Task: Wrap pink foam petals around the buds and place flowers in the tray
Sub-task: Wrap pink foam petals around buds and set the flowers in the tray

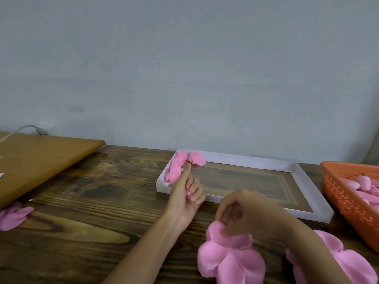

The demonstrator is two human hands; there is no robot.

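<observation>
My left hand [187, 196] is raised near the tray's front left corner, its fingers curled around a small pink bud [188, 194] and its thumb pointing up. My right hand [244, 212] pinches the top edge of a pink foam petal sheet [229, 257] lying on the table at the lower centre. The white shallow tray [307, 210] sits behind the hands. Several finished pink flowers [180, 166] lie in its far left corner.
An orange perforated basket [348, 201] with pink buds stands at the right edge. More pink petal sheets [344, 259] lie at the lower right under my forearm, and others [14, 217] at the far left. A lighter wooden board [41, 158] sits raised at the back left.
</observation>
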